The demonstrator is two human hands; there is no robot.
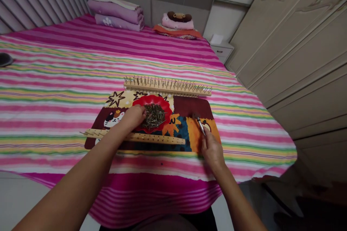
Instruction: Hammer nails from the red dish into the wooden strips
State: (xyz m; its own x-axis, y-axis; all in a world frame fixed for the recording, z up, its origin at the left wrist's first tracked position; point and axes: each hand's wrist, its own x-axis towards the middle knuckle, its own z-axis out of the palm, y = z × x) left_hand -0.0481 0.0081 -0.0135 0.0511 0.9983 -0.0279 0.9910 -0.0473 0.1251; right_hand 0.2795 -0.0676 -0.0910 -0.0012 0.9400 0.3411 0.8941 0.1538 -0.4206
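Observation:
My left hand (135, 116) reaches over the left rim of a red scalloped dish (169, 105). Its fingers are curled together at the pile of nails (154, 116) inside; what they pinch is hidden. My right hand (212, 148) is closed around a small hammer (201, 125), whose shiny shaft points up and left and whose dark head is blurred. Beneath my left forearm lies a wooden strip (157, 138) with a row of holes and several nails sticking out at its left end. Behind the dish, another wooden strip (168, 89) bristles with upright nails.
A patterned mat (192, 106) lies under the dish on a bed with a striped cover (54, 97). Folded purple bedding (116, 12) and a pink-and-orange stack (177, 25) sit by the headboard. A dark object (5, 59) rests at the far left. Wardrobe doors (300, 43) stand on the right.

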